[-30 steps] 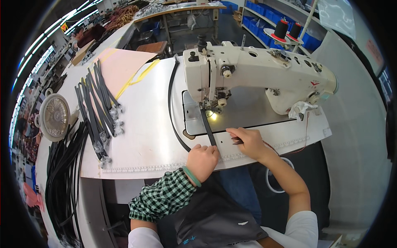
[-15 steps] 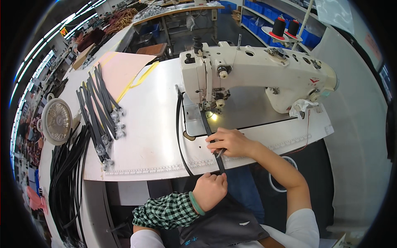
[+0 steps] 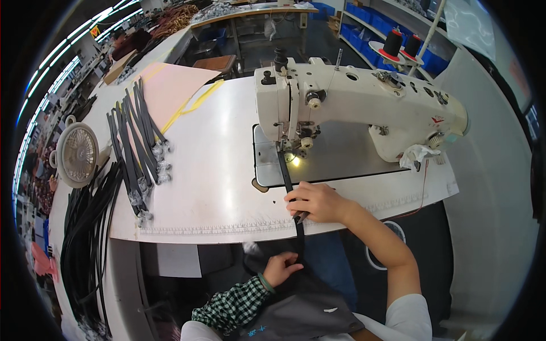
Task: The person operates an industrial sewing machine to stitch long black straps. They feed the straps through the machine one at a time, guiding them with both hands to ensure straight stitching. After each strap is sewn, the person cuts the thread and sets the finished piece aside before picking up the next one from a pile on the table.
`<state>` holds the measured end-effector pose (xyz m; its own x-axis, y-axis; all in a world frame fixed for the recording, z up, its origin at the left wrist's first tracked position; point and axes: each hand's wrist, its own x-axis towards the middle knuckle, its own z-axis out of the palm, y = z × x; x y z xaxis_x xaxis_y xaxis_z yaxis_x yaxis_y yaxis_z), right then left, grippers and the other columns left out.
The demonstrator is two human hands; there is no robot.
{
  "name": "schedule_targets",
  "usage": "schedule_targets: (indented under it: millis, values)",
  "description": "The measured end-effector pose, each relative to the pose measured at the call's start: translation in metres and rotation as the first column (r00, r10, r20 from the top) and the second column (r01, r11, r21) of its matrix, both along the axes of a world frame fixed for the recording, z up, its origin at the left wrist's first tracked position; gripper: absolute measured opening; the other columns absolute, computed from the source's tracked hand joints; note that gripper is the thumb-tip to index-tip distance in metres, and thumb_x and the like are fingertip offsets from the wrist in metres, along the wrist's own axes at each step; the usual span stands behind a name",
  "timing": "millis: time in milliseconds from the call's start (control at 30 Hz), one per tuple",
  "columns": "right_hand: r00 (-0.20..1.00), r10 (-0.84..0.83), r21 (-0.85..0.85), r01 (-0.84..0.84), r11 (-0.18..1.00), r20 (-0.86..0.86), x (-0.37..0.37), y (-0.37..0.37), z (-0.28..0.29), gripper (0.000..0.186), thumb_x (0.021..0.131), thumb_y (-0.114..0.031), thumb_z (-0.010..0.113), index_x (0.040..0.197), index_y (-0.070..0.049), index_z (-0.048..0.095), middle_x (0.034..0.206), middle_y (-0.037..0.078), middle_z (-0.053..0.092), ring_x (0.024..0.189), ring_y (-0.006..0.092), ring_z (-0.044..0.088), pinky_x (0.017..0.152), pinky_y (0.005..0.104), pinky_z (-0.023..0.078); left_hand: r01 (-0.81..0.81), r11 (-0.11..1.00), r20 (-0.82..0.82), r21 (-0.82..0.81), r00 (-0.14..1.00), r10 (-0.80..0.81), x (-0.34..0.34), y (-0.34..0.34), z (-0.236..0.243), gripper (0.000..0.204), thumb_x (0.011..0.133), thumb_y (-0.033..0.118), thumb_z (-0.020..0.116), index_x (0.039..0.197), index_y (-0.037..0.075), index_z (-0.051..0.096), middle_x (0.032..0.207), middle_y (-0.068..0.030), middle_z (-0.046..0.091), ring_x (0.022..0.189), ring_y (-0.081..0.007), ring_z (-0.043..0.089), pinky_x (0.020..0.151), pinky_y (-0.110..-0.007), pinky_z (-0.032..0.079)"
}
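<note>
A long black strap (image 3: 286, 170) runs from under the needle of the white sewing machine (image 3: 347, 91) toward me over the table edge. My right hand (image 3: 315, 202) is closed on it near the front edge. A small dark tool (image 3: 301, 216), perhaps thread snips, shows under those fingers; its kind is unclear. Below the edge, over my lap, my left hand (image 3: 280, 269) has its fingers curled at the hanging part of the strap. Left of that hand hangs a motion-blurred, plastic-wrapped end (image 3: 251, 248).
Several grey straps with plastic-wrapped ends (image 3: 139, 153) lie on the table's left. Further left are a bundle of black straps (image 3: 88, 238) and a small round fan (image 3: 78, 154). Pink sheet material (image 3: 182, 85) lies behind. Thread cones (image 3: 392, 44) stand at back right.
My left hand has dropped lower and slightly left, from the table edge to over my lap. The strap's loose length has slid off the table. My right hand still grips the strap.
</note>
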<state>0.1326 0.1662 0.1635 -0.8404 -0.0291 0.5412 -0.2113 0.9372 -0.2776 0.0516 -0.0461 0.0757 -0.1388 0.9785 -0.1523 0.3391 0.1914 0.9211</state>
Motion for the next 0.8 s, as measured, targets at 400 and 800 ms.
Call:
schedule_targets:
  millis: [400,800]
  values:
    - [0.999,0.032,0.084,-0.033,0.996,0.02,0.0,-0.004,0.006,0.02,0.061,-0.012,0.066,0.077,-0.014,0.054,0.093,-0.003,0.055,0.071,0.0149,0.051,0.049,0.027,0.045,0.523,0.788,-0.72,0.327,0.677,-0.15,-0.036,0.01,0.083,0.017,0.068,0.018,0.067,0.072,0.004,0.058,0.063,-0.0049,0.052,0.055,-0.0203,0.053,0.048,-0.03,0.043]
    - [0.999,0.019,0.095,-0.016,0.995,-0.029,0.0,-0.004,0.004,0.015,0.066,-0.015,0.066,0.078,-0.012,0.058,0.092,-0.002,0.057,0.071,0.0144,0.053,0.052,0.0263,0.047,0.419,0.85,-0.811,0.32,0.584,0.018,-0.111,0.139,0.099,0.038,0.07,0.018,0.065,0.104,0.004,0.057,0.109,-0.0097,0.055,0.104,-0.0254,0.049,0.087,-0.035,0.04]
